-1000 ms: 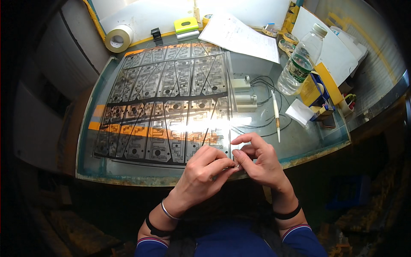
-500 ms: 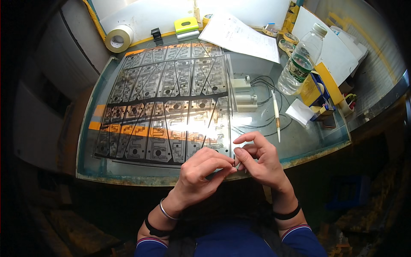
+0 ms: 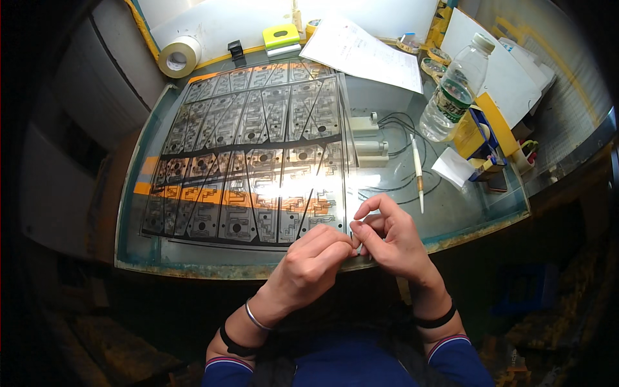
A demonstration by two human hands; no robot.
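A large film sheet (image 3: 248, 187), printed with dark circuit-like patterns, lies over the glass-topped table (image 3: 193, 261). My left hand (image 3: 309, 261) is closed at the sheet's near right corner, thumb and fingers pinched on its edge. My right hand (image 3: 393, 242) meets it there, thumb against curled fingers, with the index finger arched above. What sits between the right fingertips is too small to make out. The hands cover the corner itself. To the right of the sheet lies a white pen-like tool (image 3: 417, 173) with a brown band.
A water bottle (image 3: 454, 90) stands at the right beside a blue-and-yellow holder (image 3: 480, 138) and folded white paper (image 3: 453, 168). Cables (image 3: 393, 184) run near two pale blocks (image 3: 371, 147). Along the back are a tape roll (image 3: 179, 58), a green hole punch (image 3: 280, 37) and a paper sheet (image 3: 361, 55).
The film's upper layer has shifted slightly at its right edge, away from me. My left fingers have closed up more and moved a little to the right; the right hand hardly moves.
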